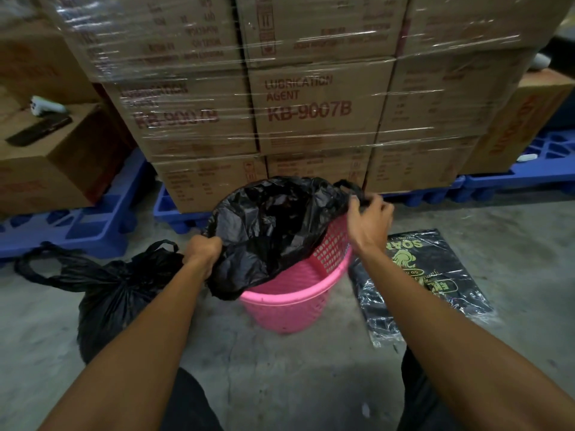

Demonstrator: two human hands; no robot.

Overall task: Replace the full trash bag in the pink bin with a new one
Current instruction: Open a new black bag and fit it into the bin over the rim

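Note:
A pink perforated bin [292, 309] stands on the concrete floor, tilted toward me. An open black trash bag [270, 231] lies in and over its mouth, its edge draped over the near left rim. My left hand [202, 253] is shut on the bag's left edge. My right hand [368, 222] grips the bag's right edge and handle at the bin's far right rim. A full, knotted black trash bag [115, 293] sits on the floor to the left of the bin.
A flat pack of black bags [423, 284] lies on the floor to the right. Shrink-wrapped cardboard boxes [311, 113] on blue pallets [77, 225] stand close behind the bin. My knees are at the bottom edge.

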